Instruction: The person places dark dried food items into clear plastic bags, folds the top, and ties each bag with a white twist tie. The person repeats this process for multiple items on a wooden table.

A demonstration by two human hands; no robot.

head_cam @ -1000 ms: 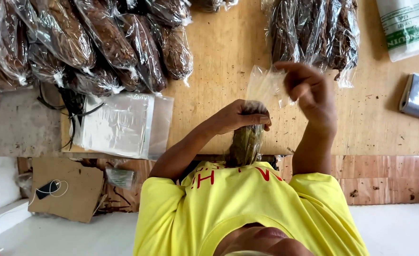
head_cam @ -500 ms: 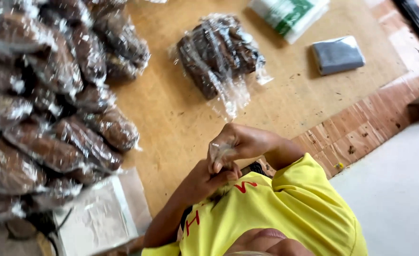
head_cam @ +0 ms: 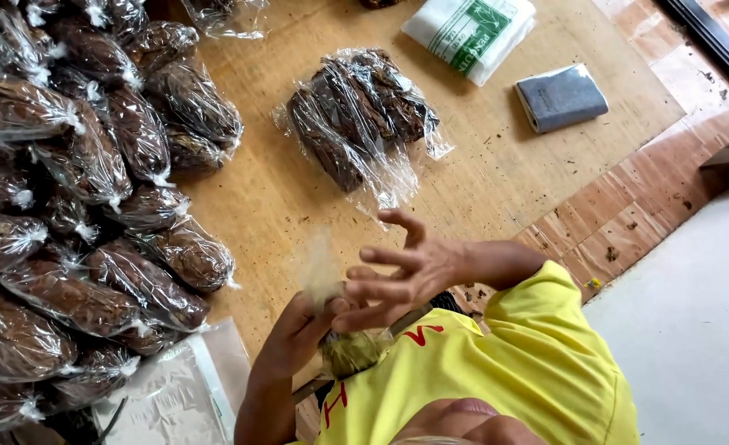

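Observation:
My left hand (head_cam: 294,334) is closed around a small clear plastic bag (head_cam: 349,353) stuffed with brownish-green dried leaf, held close to my chest above my yellow shirt. The bag's empty top (head_cam: 321,268) sticks up, blurred by motion. My right hand (head_cam: 401,276) is right over it. Its thumb and forefinger pinch the bag's neck while the other fingers spread out.
A big pile of filled clear bags (head_cam: 92,173) lies on the left of the wooden board (head_cam: 504,173). A bundle of such bags (head_cam: 356,124) lies in the middle. A white-green packet (head_cam: 471,33) and a grey pouch (head_cam: 562,97) lie beyond. Empty clear bags (head_cam: 175,395) lie bottom left.
The view has swung round. The bag, first held up open, has come down to my chest with both hands at its neck. My right fingers now fan out.

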